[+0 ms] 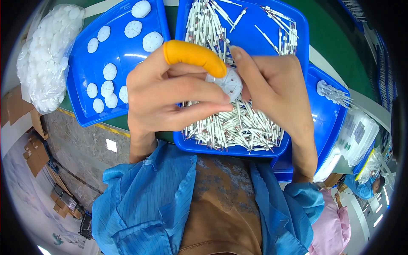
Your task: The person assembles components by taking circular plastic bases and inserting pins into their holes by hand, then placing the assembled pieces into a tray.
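1. Head view, nearest first: blue smock (148, 199) and brown apron (223, 208) fill the lower frame. Our two hands meet just above them, over the near end of the middle tray.
2. Left hand (170, 95) has an orange finger cot (195, 57) on the index. Its grip is clamped on a small white disc (229, 83); the cot tip rests on the disc's top edge and the other fingers close in from the left.
3. Right hand (274, 85) has its grip clamped on the same disc from the other side, thumb against the rim.
4. Handling, as we judge it: the disc looks like light, stiff moulded plastic with radial ribs. It is probably slick, so we hold it by the rim and keep pressure off the ribbed face.
5. Middle blue tray (297, 25) holds a loose heap of thin white pins (238, 127). They look light, easy to bend and easy to scatter.
6. Left blue tray (85, 76) holds more white discs (152, 41), lying single and apart.
7. Clear bag (46, 55) of white discs sits left of that tray.
8. Right blue tray (335, 127) carries a small bundle of pins (333, 93).
9. All trays sit on the green table (335, 46).
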`<state>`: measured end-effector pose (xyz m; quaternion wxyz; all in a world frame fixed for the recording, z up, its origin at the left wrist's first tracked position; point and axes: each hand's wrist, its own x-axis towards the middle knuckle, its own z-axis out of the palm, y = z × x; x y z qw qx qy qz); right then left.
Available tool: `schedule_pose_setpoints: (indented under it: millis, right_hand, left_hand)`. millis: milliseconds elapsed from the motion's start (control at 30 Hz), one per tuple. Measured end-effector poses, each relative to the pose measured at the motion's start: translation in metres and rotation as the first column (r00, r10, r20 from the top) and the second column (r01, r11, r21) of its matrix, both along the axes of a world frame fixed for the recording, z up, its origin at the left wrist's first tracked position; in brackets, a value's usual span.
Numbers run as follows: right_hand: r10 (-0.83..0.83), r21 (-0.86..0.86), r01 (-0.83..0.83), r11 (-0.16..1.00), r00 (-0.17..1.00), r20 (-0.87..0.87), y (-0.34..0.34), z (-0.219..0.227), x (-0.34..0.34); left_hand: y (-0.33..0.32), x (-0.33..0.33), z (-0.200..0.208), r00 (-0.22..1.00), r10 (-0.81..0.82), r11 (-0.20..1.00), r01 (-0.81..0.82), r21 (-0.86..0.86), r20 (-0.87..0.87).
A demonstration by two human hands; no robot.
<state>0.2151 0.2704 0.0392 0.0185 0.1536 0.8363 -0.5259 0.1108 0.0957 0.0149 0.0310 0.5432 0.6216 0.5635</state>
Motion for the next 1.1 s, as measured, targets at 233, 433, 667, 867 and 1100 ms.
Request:
schedule_pose_setpoints:
  millis: [233,433,667,867,1100]
  right_hand:
    - [0.141,0.470,0.023,0.882,0.940,-0.310,0.017,-0.049,-0.021]
    - [0.051,0.183,-0.003,0.983,0.963,-0.263,0.004,-0.002,-0.007]
    - [0.067,0.224,0.011,0.975,0.939,-0.337,-0.020,0.003,0.005]
    - [0.011,0.253,0.034,0.967,0.984,-0.176,-0.029,0.009,0.009]
    - [0.011,0.265,0.090,0.960,0.934,-0.357,-0.023,0.008,0.009]
  left_hand:
    - [0.006,0.008,0.000,0.791,0.010,0.978,-0.136,0.159,0.612]
    - [0.007,-0.001,-0.009,0.706,-0.072,0.970,-0.115,0.214,0.704]
    - [0.011,0.008,-0.009,0.634,-0.040,0.957,-0.199,0.213,0.772]
    - [0.016,0.011,-0.005,0.649,-0.174,0.940,-0.115,0.321,0.741]
    - [0.012,0.010,-0.004,0.747,-0.078,0.977,-0.075,0.200,0.660]
